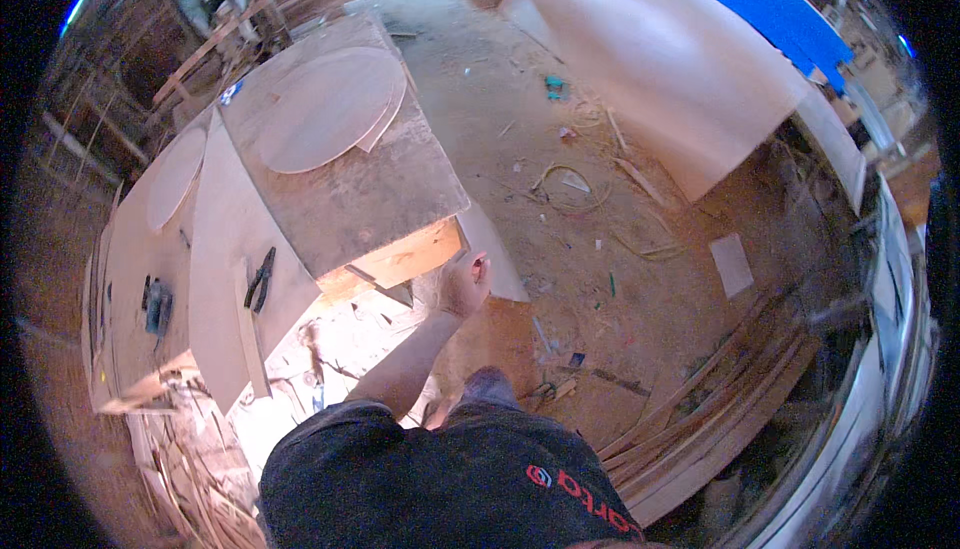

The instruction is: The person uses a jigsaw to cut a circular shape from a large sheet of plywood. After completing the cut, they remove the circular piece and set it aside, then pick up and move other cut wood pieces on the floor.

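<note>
Pale tan sheet material is covering much of the left side, where a round-edged piece [176, 181] is lying near a dark hand tool [158, 311]. Next to these, a long tapering board [225, 229] is carrying a pair of black-handled pliers [262, 279] and a narrow wood strip [252, 339]. Further right, a large disc [325, 114] is resting on a worn, grey-brown tabletop [385, 194], whose near edge is showing an orange-toned wooden face [415, 252].

At that tabletop's near right corner, the left hand [463, 289] is sitting with its fingers partly bent; whether they are gripping anything, I cannot tell. Just beside it, a pale panel [496, 254] is slanting down along the tabletop's right side. Its visible part is looking plain, light beige and narrow, with a straight outer edge. The right hand is staying out of view.

Beyond, a yellowish cord [570, 204] is looping on the dusty floor [480, 109], long wood strips [720, 419] are lying bundled nearer the person, and a broad, glossy sheet [680, 64] is standing out below a blue one [770, 4].
</note>
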Available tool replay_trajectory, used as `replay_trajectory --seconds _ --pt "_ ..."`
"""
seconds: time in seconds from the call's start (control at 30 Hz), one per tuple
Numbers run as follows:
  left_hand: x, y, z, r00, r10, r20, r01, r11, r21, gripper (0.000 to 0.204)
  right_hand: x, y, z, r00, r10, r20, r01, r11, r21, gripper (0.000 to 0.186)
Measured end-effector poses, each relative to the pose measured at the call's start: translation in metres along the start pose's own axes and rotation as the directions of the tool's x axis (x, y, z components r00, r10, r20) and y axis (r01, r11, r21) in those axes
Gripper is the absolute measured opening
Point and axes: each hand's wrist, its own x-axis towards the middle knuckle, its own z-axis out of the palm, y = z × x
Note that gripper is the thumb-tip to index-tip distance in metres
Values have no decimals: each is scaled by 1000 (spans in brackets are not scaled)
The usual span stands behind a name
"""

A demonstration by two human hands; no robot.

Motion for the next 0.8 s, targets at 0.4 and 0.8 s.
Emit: replay_trajectory --seconds 0.4,0.8 --pt "95 -12 71 959 25 -283 97 907 409 21 309 -256 115 853 -413 319 476 866 -153 41" --pt "246 54 166 930 -61 -363 156 959 238 17 367 -493 416 720 -306 622 551 798 -245 38"
